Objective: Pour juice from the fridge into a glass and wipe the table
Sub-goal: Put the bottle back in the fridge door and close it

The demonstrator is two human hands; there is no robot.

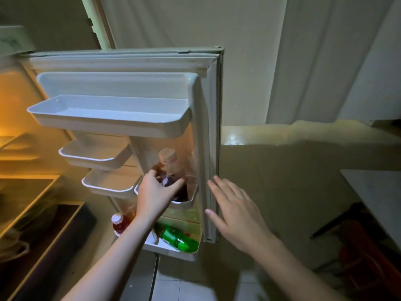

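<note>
The fridge door [208,131] stands open, its inner shelves facing me. A dark juice bottle [171,168] with a pale cap stands in a small door bin [191,200]. My left hand [155,192] wraps around the bottle's body, fingers closed on it. My right hand [234,211] hovers flat with fingers spread next to the door's right edge, holding nothing. No glass is in view.
A red bottle [120,223] and a green bottle [178,236] lie in the bottom door shelf. The upper door shelves [108,120] hold nothing. The lit fridge interior is at left. A white table corner [377,196] and red stool [364,257] are at right.
</note>
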